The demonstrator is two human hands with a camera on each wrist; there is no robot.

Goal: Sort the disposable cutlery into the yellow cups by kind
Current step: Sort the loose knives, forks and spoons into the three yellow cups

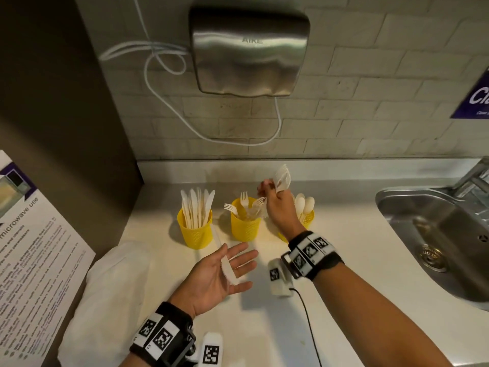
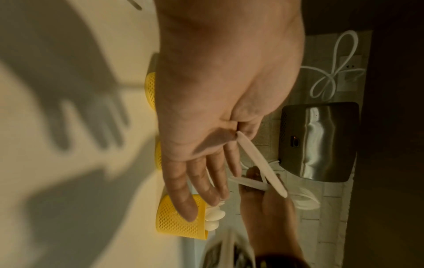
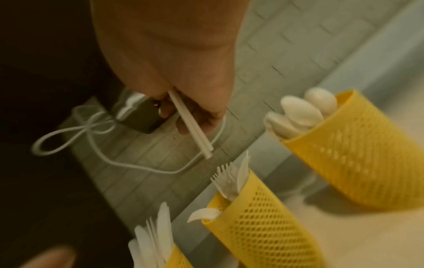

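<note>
Head view: right hand (image 1: 277,205) pinches plastic forks (image 1: 282,178) over mesh cups (image 1: 244,226).

Three yellow cups stand in a row at mid-frame in the head view: a left cup (image 1: 195,232), a middle cup (image 1: 244,227) and a right cup (image 1: 307,219) partly hidden behind the forearm. Two hands show: the left hand (image 1: 216,274) at lower centre with one knife (image 1: 229,268) across it, the right hand (image 1: 279,207) above it gripping several spoons (image 1: 282,178), too overlapped to count.
</note>
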